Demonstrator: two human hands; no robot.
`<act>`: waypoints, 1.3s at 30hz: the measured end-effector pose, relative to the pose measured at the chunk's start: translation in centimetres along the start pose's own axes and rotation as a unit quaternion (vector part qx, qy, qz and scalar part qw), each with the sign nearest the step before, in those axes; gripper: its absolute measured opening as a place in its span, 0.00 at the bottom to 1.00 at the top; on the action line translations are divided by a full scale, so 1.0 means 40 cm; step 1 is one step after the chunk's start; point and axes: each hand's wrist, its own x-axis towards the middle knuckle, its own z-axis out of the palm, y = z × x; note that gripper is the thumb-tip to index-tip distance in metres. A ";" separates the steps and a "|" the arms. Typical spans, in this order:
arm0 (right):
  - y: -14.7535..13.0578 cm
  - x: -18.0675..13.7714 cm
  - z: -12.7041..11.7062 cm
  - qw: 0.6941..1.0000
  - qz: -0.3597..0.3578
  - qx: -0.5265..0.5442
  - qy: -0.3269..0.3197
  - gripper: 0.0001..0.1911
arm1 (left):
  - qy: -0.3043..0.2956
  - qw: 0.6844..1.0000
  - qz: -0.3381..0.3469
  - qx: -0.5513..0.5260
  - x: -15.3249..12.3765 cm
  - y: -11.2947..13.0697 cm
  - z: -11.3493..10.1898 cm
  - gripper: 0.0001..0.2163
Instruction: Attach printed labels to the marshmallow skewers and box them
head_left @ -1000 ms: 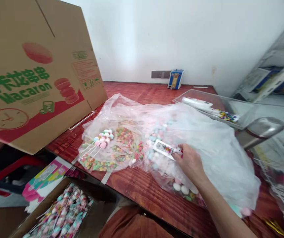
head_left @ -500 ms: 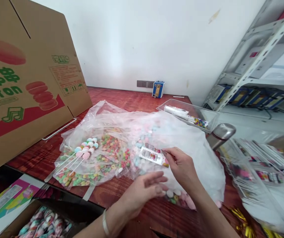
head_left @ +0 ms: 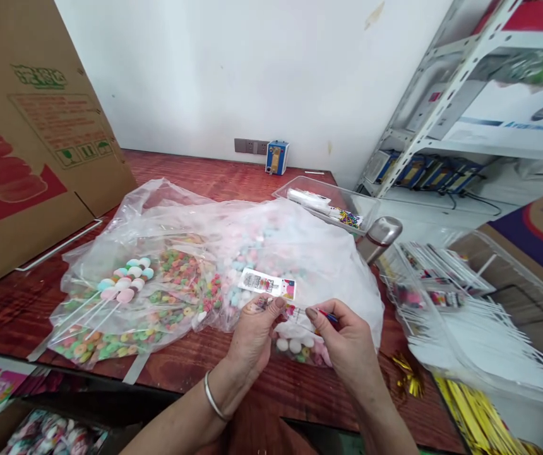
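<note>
My left hand (head_left: 252,338) pinches one end of a small clear printed packet (head_left: 295,311) between thumb and fingers. Opposite it, my right hand (head_left: 347,338) grips the packet's other end; a bit of blue and red shows at its fingers. Just beyond lies a white printed packet (head_left: 268,284), on top of a large clear bag of pastel marshmallows (head_left: 328,259). To the left, several sticks of pastel candy balls (head_left: 127,278) rest on a clear bag of colourful ring-shaped pieces (head_left: 186,272). What lies under my left fingers is partly hidden.
A big cardboard box (head_left: 29,145) stands at the left. Along the right are a clear tray (head_left: 278,189), a steel flask (head_left: 381,237), a bin of white sticks (head_left: 442,316) and gold ties (head_left: 477,411). Below the table's front edge sits a box of wrapped sweets (head_left: 53,433).
My left hand has moved from hovering with fingers spread to pinching the small packet. The right hand has drawn nearer and lower, away from the white packet. The view has turned right.
</note>
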 end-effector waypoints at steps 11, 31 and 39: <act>-0.008 -0.012 0.027 0.983 -0.100 -0.144 0.047 0.26 | -0.025 0.997 -0.059 -0.048 -0.003 -0.011 -0.029 0.17; -0.008 -0.068 0.068 0.952 -0.256 -0.162 0.048 0.08 | -0.060 0.990 -0.079 -0.097 -0.022 0.019 -0.045 0.15; -0.034 -0.109 0.075 0.933 -0.320 -0.147 0.069 0.18 | -0.033 0.966 -0.166 -0.193 -0.005 0.024 -0.078 0.14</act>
